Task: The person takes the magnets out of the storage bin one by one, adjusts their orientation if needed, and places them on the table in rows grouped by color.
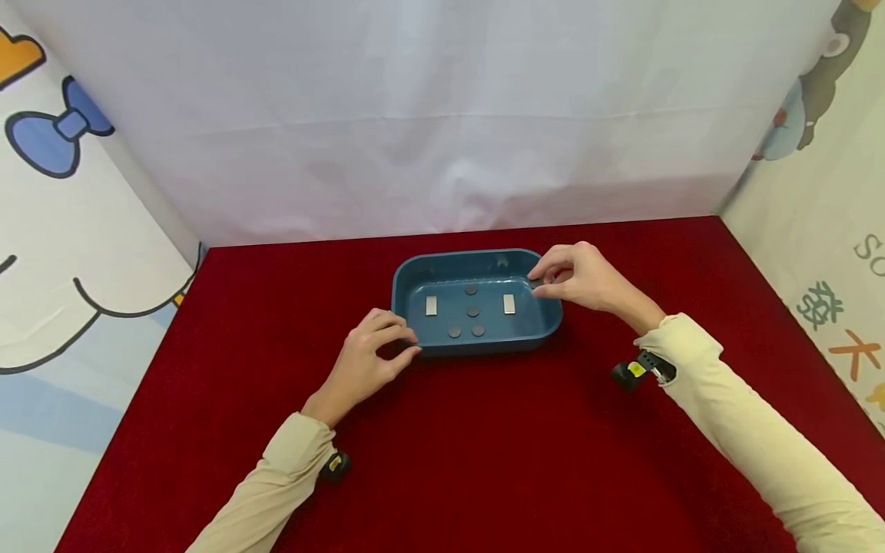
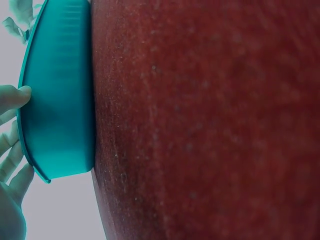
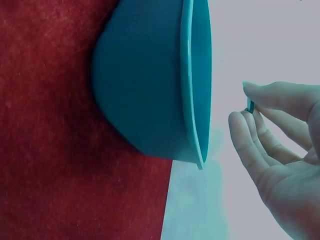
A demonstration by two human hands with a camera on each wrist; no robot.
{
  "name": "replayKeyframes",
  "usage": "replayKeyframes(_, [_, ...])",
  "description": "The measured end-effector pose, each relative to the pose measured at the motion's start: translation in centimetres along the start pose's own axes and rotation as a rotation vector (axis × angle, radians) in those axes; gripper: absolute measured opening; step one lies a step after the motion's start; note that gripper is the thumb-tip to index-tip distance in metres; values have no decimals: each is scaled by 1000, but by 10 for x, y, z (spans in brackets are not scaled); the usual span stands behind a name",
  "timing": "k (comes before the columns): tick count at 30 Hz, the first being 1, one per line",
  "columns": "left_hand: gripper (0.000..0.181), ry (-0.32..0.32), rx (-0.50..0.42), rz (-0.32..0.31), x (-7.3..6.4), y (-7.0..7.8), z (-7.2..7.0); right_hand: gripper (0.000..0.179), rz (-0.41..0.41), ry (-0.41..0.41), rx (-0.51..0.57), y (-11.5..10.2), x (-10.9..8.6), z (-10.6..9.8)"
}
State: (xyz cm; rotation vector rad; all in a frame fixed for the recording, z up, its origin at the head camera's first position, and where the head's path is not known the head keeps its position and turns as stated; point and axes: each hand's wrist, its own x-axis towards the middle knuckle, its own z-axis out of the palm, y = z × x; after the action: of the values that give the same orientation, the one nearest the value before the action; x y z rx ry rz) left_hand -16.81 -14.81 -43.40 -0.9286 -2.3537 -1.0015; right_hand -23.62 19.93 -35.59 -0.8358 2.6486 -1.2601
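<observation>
A blue oblong plastic basin (image 1: 484, 347) stands on the red cloth. Inside it lie several small dark grey discs (image 1: 473, 312) and two silvery rectangular pieces, one on the left (image 1: 432, 306) and one on the right (image 1: 508, 304). My left hand (image 1: 369, 353) holds the basin's rim at its front left corner; the left wrist view shows the thumb (image 2: 24, 95) over the edge. Above the basin's right end, my right hand (image 1: 581, 278) pinches a small thin dark disc (image 3: 250, 105) between thumb and fingertips. The right wrist view shows this piece edge-on, above the rim.
Red cloth (image 1: 484, 445) covers the table. Behind it hangs a white curtain (image 1: 429, 115), with printed cartoon panels at the left (image 1: 41, 253) and right (image 1: 816, 253). Each wrist wears a small black camera, one on the left (image 1: 335, 465) and one on the right (image 1: 631, 374).
</observation>
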Motion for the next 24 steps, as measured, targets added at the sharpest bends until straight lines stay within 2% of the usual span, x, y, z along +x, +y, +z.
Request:
replayKeyframes(3, [12,0,0,1,0,0,0,18,22,15,-4,-11,-3,-3])
replayKeyframes(7, [11,-8,-5,-6,0,0,0,20,55,27,-15,-9,-6,-6])
replayKeyframes(10, [10,-14,-9,-9,1,1,-1,21,75,39,-15,8,-4,-8])
replayKeyframes(19, [10,-20,-9,-10,1,1,-1,20,127,111,-47,25,-2,-14])
replayKeyframes(24, [10,-12,-16,-7,0,1,0,20,151,124,-70,35,-1,-17])
